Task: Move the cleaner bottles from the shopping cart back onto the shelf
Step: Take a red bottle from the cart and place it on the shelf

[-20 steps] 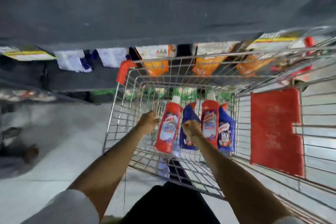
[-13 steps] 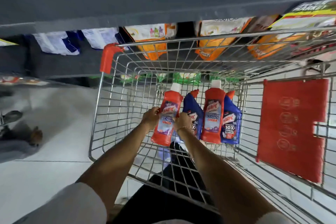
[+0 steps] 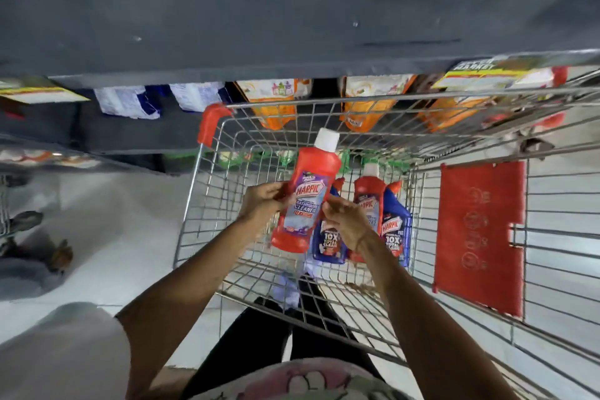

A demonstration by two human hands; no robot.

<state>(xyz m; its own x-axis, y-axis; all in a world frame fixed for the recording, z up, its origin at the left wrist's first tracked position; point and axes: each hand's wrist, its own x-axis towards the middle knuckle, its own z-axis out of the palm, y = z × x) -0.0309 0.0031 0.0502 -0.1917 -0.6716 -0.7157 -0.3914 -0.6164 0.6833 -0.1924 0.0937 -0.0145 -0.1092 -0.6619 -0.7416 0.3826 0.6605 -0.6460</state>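
Note:
A red bathroom-cleaner bottle (image 3: 310, 195) with a white cap is lifted above the floor of the wire shopping cart (image 3: 207, 191), tilted slightly right. My left hand (image 3: 264, 201) grips its left side and my right hand (image 3: 344, 217) grips its right side. Lower in the cart stand a second red bottle (image 3: 368, 195) and two blue cleaner bottles (image 3: 329, 245) (image 3: 394, 230), partly hidden behind my right hand. The grey shelf (image 3: 292, 10) spans the top of the view beyond the cart.
Orange refill pouches (image 3: 276, 107) and white-blue packs (image 3: 130, 101) hang under the shelf edge. A red child-seat flap (image 3: 480, 237) stands in the cart at right. Someone's feet (image 3: 48, 253) are on the pale floor at left.
Both hands closed on the left red bottle and raised it out of the row, up towards the cart's rim. The other bottles stayed in place.

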